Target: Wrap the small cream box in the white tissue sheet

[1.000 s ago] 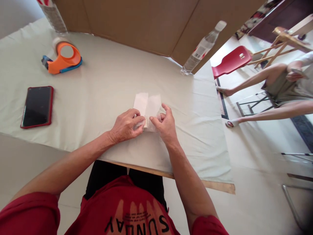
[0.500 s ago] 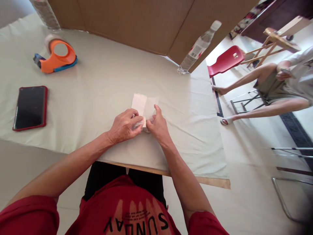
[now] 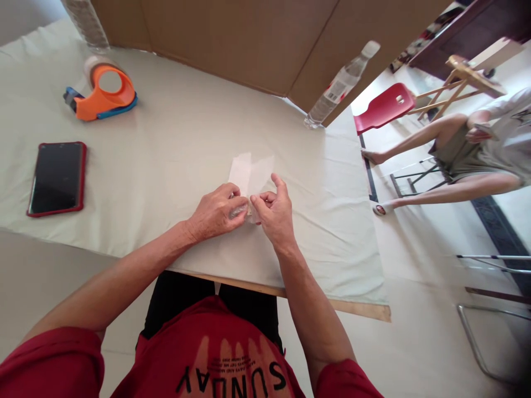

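Note:
Near the front edge of the cloth-covered table, my left hand (image 3: 219, 213) is wrapped round a small clear plastic-wrapped bundle (image 3: 239, 209). My right hand (image 3: 274, 210) is beside it on the right, thumb and index finger pinched together at the bundle's right end, the other fingers partly curled. What that pinch holds is too small to make out. A folded white paper (image 3: 240, 170) stands out just beyond the fingers, its right flap thin and translucent. The lower part of the paper is hidden by my hands.
An orange tape dispenser (image 3: 105, 93) and a phone with a red case (image 3: 57, 178) lie at the left. Cardboard (image 3: 224, 38) stands at the back, with a water bottle (image 3: 342, 85) against it. A seated person (image 3: 468, 149) is at the right, near a red chair (image 3: 385, 108).
My right thumb and index finger have come together in a pinch and lifted slightly. The paper's right flap is tilted more to the right. The whole view has shifted slightly.

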Motion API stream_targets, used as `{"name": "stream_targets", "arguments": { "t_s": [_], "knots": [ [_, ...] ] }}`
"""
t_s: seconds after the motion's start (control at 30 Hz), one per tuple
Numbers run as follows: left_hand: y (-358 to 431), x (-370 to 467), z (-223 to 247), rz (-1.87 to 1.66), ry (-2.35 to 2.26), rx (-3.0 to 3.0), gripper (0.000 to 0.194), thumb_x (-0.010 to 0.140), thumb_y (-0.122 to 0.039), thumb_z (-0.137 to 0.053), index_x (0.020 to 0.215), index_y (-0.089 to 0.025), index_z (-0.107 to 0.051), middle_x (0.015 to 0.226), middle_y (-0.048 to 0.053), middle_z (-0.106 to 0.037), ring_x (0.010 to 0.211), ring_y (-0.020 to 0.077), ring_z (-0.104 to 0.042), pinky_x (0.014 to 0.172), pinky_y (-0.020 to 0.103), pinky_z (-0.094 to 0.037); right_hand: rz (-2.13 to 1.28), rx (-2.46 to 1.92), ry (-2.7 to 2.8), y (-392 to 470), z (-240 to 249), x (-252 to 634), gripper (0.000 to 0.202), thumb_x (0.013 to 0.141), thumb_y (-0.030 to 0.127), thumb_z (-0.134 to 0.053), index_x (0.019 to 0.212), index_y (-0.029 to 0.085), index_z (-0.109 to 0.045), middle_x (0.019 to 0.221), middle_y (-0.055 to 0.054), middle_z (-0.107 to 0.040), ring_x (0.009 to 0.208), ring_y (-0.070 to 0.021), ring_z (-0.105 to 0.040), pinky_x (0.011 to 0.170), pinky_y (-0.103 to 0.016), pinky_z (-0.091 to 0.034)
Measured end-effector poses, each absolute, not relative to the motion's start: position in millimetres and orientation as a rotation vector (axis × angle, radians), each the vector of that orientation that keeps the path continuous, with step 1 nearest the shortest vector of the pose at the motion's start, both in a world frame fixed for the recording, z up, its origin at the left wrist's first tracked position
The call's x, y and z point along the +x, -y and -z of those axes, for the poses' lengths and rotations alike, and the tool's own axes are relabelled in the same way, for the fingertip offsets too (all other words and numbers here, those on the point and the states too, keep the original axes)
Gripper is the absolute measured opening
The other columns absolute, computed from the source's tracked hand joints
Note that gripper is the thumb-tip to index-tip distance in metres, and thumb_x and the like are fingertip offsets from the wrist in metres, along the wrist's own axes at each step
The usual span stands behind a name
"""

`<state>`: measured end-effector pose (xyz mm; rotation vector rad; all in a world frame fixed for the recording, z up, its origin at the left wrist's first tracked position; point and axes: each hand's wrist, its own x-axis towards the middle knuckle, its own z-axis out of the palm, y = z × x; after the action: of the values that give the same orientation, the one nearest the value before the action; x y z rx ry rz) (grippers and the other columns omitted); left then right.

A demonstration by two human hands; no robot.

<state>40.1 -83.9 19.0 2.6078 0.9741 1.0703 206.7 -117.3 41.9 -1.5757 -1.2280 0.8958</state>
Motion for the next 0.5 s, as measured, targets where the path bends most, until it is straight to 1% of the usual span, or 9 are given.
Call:
{"name": "stream_targets", "arguments": {
  "t_s": [0.1,0.2,0.27,0.33,0.4,0.43,0.5],
  "knots": [
    [84.1,40.7,-17.2,-1.044,-0.959,2.532,0.018,0.087,-0.022,-0.057,0.099,-0.018,-0.07,0.096,0.008,-0.066,0.082,0.0172,-0.062,0.063,0.026,-0.046,-0.949,-1.575,1.243,120.8,-45.1,205.5,0.082,0.084,0.037,-0.062,0.155,0.013,-0.028,0.085,-0.001,-0.07,0.059,-0.0134,-0.06,0.058,-0.03,-0.053],
    [84.1,41.0,-16.2,-1.039,-0.967,2.422,0.027,0.086,-0.023,-0.059,0.111,-0.015,-0.065,0.101,0.01,-0.067,0.09,0.0199,-0.063,0.07,0.029,-0.051,-0.991,-1.539,1.37,128.0,-47.4,209.6,0.07,0.09,0.035,-0.053,0.154,0.015,-0.032,0.099,-0.006,-0.074,0.06,-0.0128,-0.062,0.064,-0.033,-0.056],
    [83.9,40.4,-16.2,-1.032,-0.974,2.343,0.039,0.084,-0.025,-0.061,0.122,-0.014,-0.06,0.103,0.01,-0.067,0.089,0.0197,-0.063,0.072,0.03,-0.052,-0.954,-1.506,1.52,132.7,-47.2,212.5,0.067,0.09,0.029,-0.052,0.153,0.017,-0.034,0.108,-0.007,-0.074,0.064,-0.0128,-0.064,0.067,-0.034,-0.057],
    [83.9,39.4,-16.7,-1.029,-0.967,2.245,0.046,0.081,-0.023,-0.062,0.126,-0.015,-0.057,0.106,0.01,-0.066,0.08,0.0165,-0.061,0.068,0.029,-0.052,-0.865,-1.509,1.686,135.7,-46.1,213.2,0.069,0.088,0.025,-0.055,0.154,0.019,-0.035,0.114,-0.008,-0.072,0.066,-0.0129,-0.063,0.068,-0.033,-0.056],
    [84.2,38.9,-17.8,-1.059,-0.978,2.122,0.045,0.077,-0.019,-0.063,0.121,-0.016,-0.058,0.108,0.008,-0.063,0.072,0.0128,-0.057,0.064,0.027,-0.051,-0.741,-1.543,1.834,136.8,-44.7,211.2,0.071,0.087,0.024,-0.056,0.154,0.019,-0.034,0.117,-0.009,-0.07,0.067,-0.0139,-0.063,0.069,-0.033,-0.054],
    [84.6,39.1,-18.6,-1.082,-0.998,2.063,0.041,0.076,-0.019,-0.063,0.116,-0.017,-0.06,0.107,0.007,-0.062,0.069,0.0115,-0.056,0.062,0.026,-0.05,-0.676,-1.558,1.895,136.8,-44.2,209.5,0.071,0.088,0.023,-0.055,0.155,0.019,-0.033,0.119,-0.01,-0.07,0.069,-0.0152,-0.064,0.07,-0.034,-0.054],
    [85.5,40.7,-19.9,-1.119,-1.052,1.992,0.026,0.077,-0.02,-0.066,0.103,-0.019,-0.061,0.102,0.005,-0.06,0.066,0.0102,-0.053,0.061,0.025,-0.049,-0.563,-1.579,1.986,136.5,-44.2,206.2,0.071,0.088,0.021,-0.051,0.156,0.018,-0.031,0.122,-0.012,-0.069,0.076,-0.0188,-0.066,0.071,-0.035,-0.053]
  ]
}}
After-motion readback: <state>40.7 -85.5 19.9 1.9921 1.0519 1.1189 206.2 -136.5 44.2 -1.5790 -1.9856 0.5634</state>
